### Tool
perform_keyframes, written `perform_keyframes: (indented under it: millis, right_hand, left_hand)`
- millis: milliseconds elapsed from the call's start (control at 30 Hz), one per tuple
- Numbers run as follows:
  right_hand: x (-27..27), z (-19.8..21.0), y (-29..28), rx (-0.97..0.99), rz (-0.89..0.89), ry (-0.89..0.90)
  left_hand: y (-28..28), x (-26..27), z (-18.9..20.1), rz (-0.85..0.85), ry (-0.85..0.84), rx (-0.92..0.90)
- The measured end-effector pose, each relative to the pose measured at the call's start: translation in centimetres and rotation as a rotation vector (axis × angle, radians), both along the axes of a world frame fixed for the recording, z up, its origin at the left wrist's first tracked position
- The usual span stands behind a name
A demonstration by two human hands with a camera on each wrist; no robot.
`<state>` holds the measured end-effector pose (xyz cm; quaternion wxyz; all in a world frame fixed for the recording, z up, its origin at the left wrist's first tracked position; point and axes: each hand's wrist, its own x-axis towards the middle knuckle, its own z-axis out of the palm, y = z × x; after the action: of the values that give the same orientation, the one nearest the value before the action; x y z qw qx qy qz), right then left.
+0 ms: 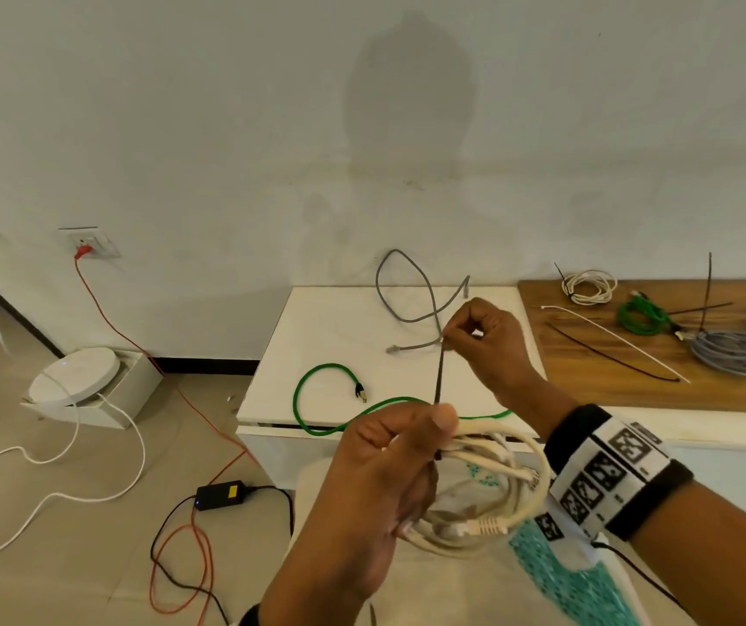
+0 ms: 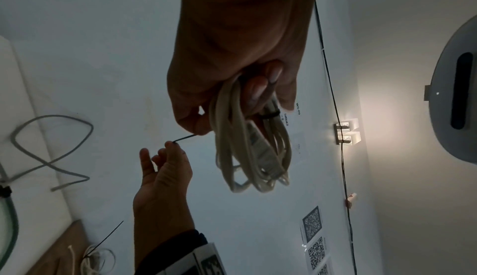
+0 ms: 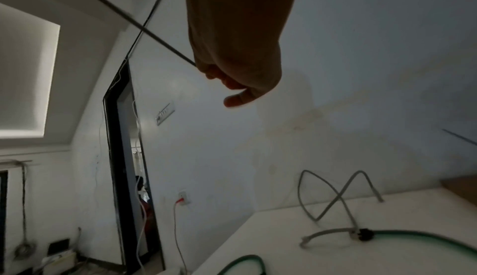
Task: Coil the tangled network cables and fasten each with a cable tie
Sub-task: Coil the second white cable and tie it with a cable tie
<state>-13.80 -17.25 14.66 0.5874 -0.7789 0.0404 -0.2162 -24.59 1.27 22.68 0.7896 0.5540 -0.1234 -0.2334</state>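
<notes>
My left hand (image 1: 402,449) grips a coiled cream network cable (image 1: 493,499) in front of the white table (image 1: 317,336); the same coil (image 2: 247,151) hangs from its fingers in the left wrist view. A black cable tie (image 1: 439,377) wraps the coil and runs up taut to my right hand (image 1: 475,336), which pinches its free end above. The tie's loop (image 2: 269,115) shows around the strands. In the right wrist view the tie (image 3: 154,36) enters the curled right hand (image 3: 232,71). A loose grey cable (image 1: 411,305) and a loose green cable (image 1: 317,399) lie on the white table.
On the wooden top (image 1: 633,372) to the right lie tied cream (image 1: 587,286), green (image 1: 639,316) and grey (image 1: 730,352) coils plus spare black (image 1: 610,352) and white (image 1: 614,343) ties. On the floor sit a round white device (image 1: 75,375), a black adapter (image 1: 222,492) and trailing wires.
</notes>
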Motion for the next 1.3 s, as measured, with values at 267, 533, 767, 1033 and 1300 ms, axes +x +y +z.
perform_keyframes:
  millis: [267, 533, 767, 1033, 1300]
  right_hand:
    - [-5.6, 5.9, 0.5, -0.023, 0.409, 0.673]
    - [-8.3, 6.9, 2.3, 0.195, 0.525, 0.347]
    - [-8.4, 5.0, 3.4, 0.147, 0.179, 0.157]
    - [-7.2, 2.5, 2.5, 0.061, -0.033, 0.105]
    - [-4.9, 0.0, -0.6, 0.110, -0.059, 0.159]
  left_hand:
    - [0.6, 1.1, -2.2, 0.175, -0.253, 0.346]
    - [0.0, 4.0, -3.7, 0.103, -0.521, 0.480]
    - [-0.1, 6.4, -4.1, -0.083, -0.648, 0.604]
    - [-2.3, 6.5, -4.5, -0.231, -0.693, 0.890]
    - [-5.9, 8.2, -8.0, -0.087, -0.634, 0.749]
